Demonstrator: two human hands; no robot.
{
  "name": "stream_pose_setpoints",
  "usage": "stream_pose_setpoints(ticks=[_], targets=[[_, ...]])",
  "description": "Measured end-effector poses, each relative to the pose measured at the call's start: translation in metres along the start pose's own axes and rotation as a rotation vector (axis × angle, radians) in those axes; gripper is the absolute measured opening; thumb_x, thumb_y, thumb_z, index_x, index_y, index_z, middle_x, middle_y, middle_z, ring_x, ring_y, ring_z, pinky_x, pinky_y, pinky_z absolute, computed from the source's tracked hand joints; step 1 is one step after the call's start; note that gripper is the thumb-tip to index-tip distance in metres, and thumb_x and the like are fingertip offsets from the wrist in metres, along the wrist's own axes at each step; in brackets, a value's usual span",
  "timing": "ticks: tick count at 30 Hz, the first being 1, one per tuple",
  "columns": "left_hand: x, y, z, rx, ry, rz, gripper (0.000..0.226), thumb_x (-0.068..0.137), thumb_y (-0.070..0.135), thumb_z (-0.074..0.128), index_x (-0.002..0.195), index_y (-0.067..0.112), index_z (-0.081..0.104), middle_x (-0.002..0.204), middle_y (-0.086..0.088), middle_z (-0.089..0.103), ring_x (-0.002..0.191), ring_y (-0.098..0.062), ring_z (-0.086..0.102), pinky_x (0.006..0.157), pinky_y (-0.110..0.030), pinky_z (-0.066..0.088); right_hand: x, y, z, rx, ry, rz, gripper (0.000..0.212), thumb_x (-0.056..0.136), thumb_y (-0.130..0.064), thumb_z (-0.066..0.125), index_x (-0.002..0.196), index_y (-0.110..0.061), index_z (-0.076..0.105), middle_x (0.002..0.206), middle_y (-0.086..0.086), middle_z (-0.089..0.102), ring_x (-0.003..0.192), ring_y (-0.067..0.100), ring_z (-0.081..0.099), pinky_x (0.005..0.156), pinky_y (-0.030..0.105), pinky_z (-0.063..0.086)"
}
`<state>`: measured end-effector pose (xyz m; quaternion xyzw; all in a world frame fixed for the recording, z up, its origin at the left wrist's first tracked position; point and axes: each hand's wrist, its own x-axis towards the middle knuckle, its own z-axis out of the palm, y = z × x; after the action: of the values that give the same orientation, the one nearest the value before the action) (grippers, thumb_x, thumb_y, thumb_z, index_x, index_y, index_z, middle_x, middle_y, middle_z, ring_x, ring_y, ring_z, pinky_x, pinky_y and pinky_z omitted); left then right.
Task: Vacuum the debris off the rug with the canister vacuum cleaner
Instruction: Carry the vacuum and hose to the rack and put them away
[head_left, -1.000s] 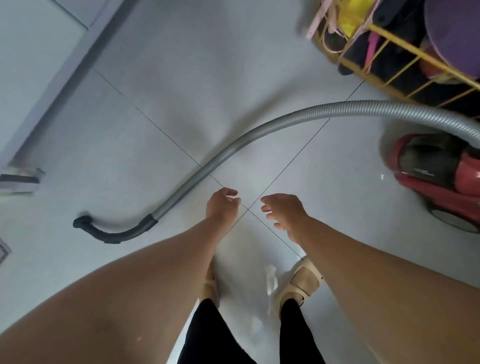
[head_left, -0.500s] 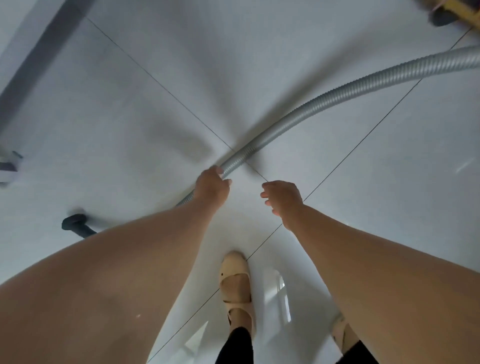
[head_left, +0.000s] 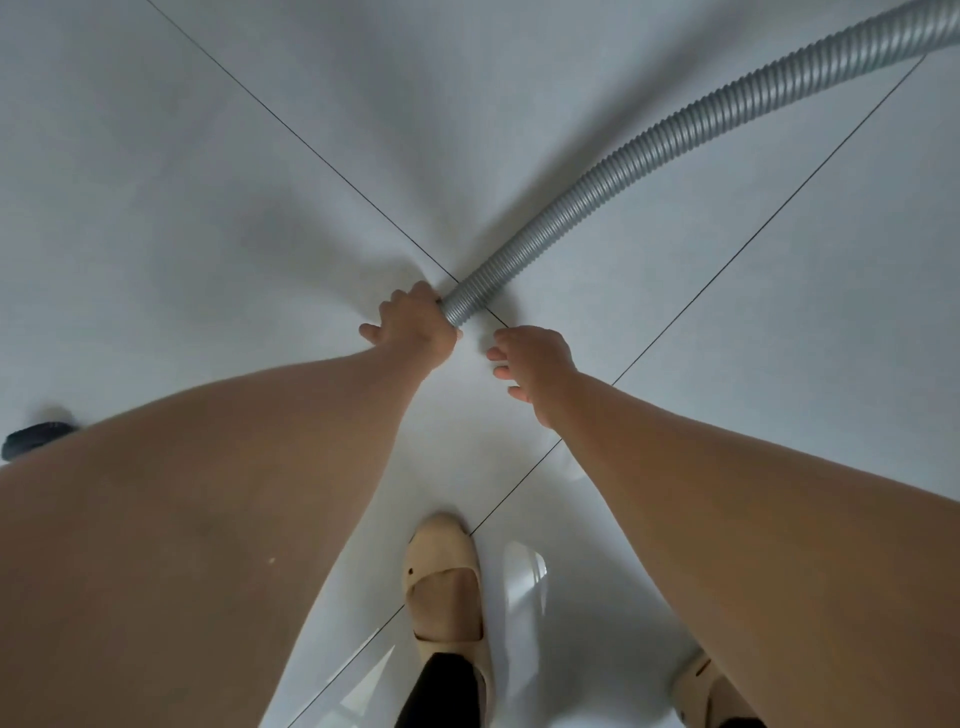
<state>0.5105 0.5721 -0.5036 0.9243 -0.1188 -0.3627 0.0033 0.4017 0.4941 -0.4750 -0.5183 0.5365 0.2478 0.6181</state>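
Note:
A grey ribbed vacuum hose (head_left: 649, 150) runs from the top right corner down to the middle of the white tiled floor. My left hand (head_left: 415, 325) is closed around the hose near its lower part, and my left forearm hides the stretch beyond. The hose's black curved end (head_left: 34, 439) peeks out at the far left, past that forearm. My right hand (head_left: 535, 364) hovers just right of the left one, fingers spread, holding nothing. The canister and the rug are out of view.
My feet in beige shoes (head_left: 447, 587) stand on the glossy white tiles (head_left: 208, 182), one at bottom centre, the other (head_left: 701, 691) at the bottom right. Dark grout lines cross near my hands.
I have bent closer to the floor. My left hand has gone from loose fingers near the hose to closed around it. The red canister and yellow rack have left the view.

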Motion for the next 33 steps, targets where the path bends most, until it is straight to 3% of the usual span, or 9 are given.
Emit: stream_pose_setpoints(ticks=[4,8,11,14,16,23,27,30,33], targets=[[-0.023,0.015,-0.009,-0.258,0.042,-0.019,0.023,0.087,0.024,0.058,0.101,0.022,0.04,0.103,-0.001,0.063,0.099,-0.029,0.058,0.093,-0.045,0.033,-0.026,-0.006,-0.014,0.186,0.042,0.031,0.037,0.099,-0.01,0.045,0.132,0.003,0.053,0.129,0.02,0.059,0.095,0.019,0.051,0.08,0.032,0.049],[-0.044,0.038,-0.042,-0.49,0.021,-0.011,0.027,0.081,0.024,0.066,0.095,0.021,0.043,0.081,0.004,0.057,0.087,-0.028,0.06,0.087,-0.045,0.049,-0.07,-0.026,-0.025,0.294,0.046,0.146,0.03,0.097,-0.012,0.049,0.121,-0.002,0.062,0.09,0.007,0.059,0.076,0.019,0.055,0.058,0.025,0.039],[-0.074,0.073,-0.09,-0.701,0.025,0.038,0.027,0.08,0.019,0.072,0.097,0.012,0.053,0.074,0.004,0.052,0.07,-0.019,0.05,0.061,-0.028,0.042,-0.116,-0.053,-0.043,0.434,-0.044,0.253,0.022,0.1,-0.025,0.047,0.107,-0.012,0.063,0.09,0.005,0.066,0.073,0.015,0.062,0.07,0.029,0.045],[-0.109,0.11,-0.13,-0.873,0.029,0.074,0.027,0.082,0.016,0.071,0.102,0.01,0.053,0.08,0.001,0.053,0.067,-0.014,0.047,0.058,-0.024,0.039,-0.155,-0.072,-0.062,0.59,-0.182,0.337,0.041,0.104,-0.042,0.036,0.103,-0.007,0.058,0.11,0.011,0.071,0.098,0.023,0.069,0.091,0.038,0.049],[-0.13,0.136,-0.153,-0.958,0.03,0.085,0.028,0.083,0.015,0.07,0.103,0.01,0.051,0.08,0.002,0.052,0.066,-0.012,0.047,0.059,-0.023,0.038,-0.175,-0.085,-0.073,0.712,-0.208,0.374,0.058,0.102,-0.052,0.031,0.099,-0.001,0.059,0.104,0.013,0.073,0.1,0.026,0.07,0.091,0.043,0.052],[-0.207,0.203,-0.204,-1.113,-0.002,0.076,0.025,0.084,0.015,0.067,0.104,0.011,0.052,0.079,0.002,0.052,0.07,-0.014,0.048,0.064,-0.024,0.04,-0.253,-0.112,-0.129,1.274,0.001,0.374,0.052,0.101,-0.048,0.041,0.131,-0.005,0.042,0.103,0.029,0.061,0.102,0.04,0.066,0.088,0.05,0.054],[-0.251,0.24,-0.218,-1.201,-0.05,0.03,0.016,0.082,0.009,0.065,0.085,0.015,0.051,0.071,0.001,0.05,0.064,-0.016,0.048,0.069,-0.031,0.041,-0.3,-0.108,-0.17,1.414,0.163,0.371,0.03,0.101,-0.031,0.053,0.121,-0.009,0.05,0.101,0.016,0.063,0.114,0.033,0.062,0.077,0.035,0.059],[-0.289,0.276,-0.222,-1.238,-0.129,-0.015,0.013,0.078,0.012,0.065,0.079,0.016,0.052,0.071,-0.002,0.051,0.068,-0.02,0.05,0.073,-0.035,0.043,-0.325,-0.096,-0.207,1.486,0.228,0.207,0.042,0.105,-0.027,0.039,0.142,-0.008,0.037,0.142,0.014,0.046,0.132,0.033,0.046,0.083,0.034,0.05],[-0.32,0.302,-0.219,-1.257,-0.211,-0.06,0.013,0.071,0.018,0.064,0.076,0.015,0.053,0.073,-0.003,0.05,0.075,-0.025,0.051,0.076,-0.039,0.046,-0.34,-0.075,-0.243,1.736,0.339,0.331,0.036,0.097,-0.028,0.058,0.129,-0.013,0.05,0.135,0.008,0.051,0.121,0.033,0.053,0.078,0.032,0.05]])
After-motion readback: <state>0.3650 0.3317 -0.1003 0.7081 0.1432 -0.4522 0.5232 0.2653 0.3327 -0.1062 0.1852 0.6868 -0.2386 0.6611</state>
